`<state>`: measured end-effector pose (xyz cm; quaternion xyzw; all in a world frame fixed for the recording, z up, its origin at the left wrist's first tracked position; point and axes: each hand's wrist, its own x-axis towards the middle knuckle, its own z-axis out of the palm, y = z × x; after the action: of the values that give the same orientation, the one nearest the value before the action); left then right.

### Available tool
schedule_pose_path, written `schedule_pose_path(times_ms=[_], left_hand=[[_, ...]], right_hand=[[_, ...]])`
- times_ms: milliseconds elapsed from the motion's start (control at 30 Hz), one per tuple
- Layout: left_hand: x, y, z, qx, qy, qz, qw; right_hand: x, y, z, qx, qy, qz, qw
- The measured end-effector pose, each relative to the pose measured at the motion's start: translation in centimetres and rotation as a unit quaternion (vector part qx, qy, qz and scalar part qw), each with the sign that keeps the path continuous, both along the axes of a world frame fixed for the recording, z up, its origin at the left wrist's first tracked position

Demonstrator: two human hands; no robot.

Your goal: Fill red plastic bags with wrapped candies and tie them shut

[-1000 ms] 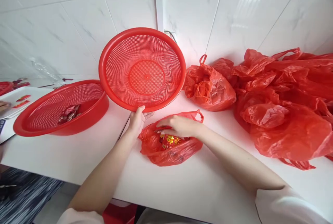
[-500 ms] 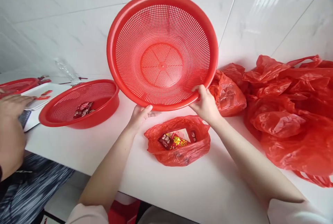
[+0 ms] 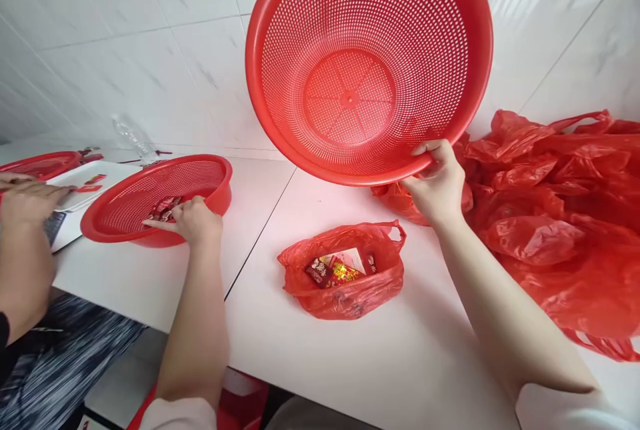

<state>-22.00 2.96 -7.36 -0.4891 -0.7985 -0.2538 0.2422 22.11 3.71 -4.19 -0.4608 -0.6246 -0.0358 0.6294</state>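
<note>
My right hand (image 3: 435, 180) grips the lower right rim of a red perforated plastic basket (image 3: 350, 97). That basket hangs tilted above the table, its inside facing me, with nothing in it. At the near right rim of a second red basket (image 3: 217, 193), my left hand (image 3: 193, 220) reaches over, thumb stretched out to the left. Its other fingers bend downward and are partly hidden. Small dark-red wrapped packets (image 3: 165, 207) lie inside this second basket. Between my arms stands an open red plastic bag (image 3: 345, 300), holding a dark-red packet, a red-and-gold packet and a pale card.
A heap of red plastic bags (image 3: 555, 217) covers the right side. To the left, a co-worker's hand (image 3: 33, 200) is beside a white tray (image 3: 107, 173); another red basket (image 3: 60, 162) stands beyond. A clear bottle (image 3: 133, 137) lies near the tiled wall.
My left hand has let go of the raised basket and moved left to the second basket. The raised basket has moved up and right in my right hand.
</note>
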Motion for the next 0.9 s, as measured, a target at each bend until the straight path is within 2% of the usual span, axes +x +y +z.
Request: schedule_pose_path(times_ms=[100, 200, 267, 400, 567, 733, 833, 900], left_hand=[[-1.0, 0.9, -0.7, 0.035, 0.045, -0.041, 0.998], [-0.6, 1.4, -0.9, 0.073, 0.058, -0.098, 0.991], [0.5, 1.5, -0.9, 0.078, 0.061, -0.133, 0.986], [4.4, 1.5, -1.0, 0.057, 0.068, -0.254, 0.963], [8.7, 1.2, -0.9, 0.009, 0.062, -0.397, 0.916], [11.1, 0.7, -1.1, -0.056, 0.066, -0.466, 0.880], [12.2, 0.6, -1.4, -0.063, 0.053, -0.485, 0.871], [12.9, 0.5, -1.6, -0.062, -0.010, -0.490, 0.870]], right_hand=[[0.3, 0.5, -0.3, 0.001, 0.022, 0.007, 1.000], [0.4, 1.2, -0.8, -0.009, 0.046, 0.024, 0.999], [0.4, 1.6, -1.1, -0.013, 0.063, 0.045, 0.997], [0.1, 2.0, -1.4, -0.018, 0.101, 0.081, 0.991], [-0.4, 1.5, -1.1, -0.042, 0.120, 0.099, 0.987], [-1.5, 0.7, -0.9, -0.049, 0.097, 0.131, 0.985], [-2.9, -0.3, -0.6, -0.062, 0.101, 0.199, 0.973], [-4.3, -1.2, -0.3, -0.082, 0.106, 0.254, 0.958]])
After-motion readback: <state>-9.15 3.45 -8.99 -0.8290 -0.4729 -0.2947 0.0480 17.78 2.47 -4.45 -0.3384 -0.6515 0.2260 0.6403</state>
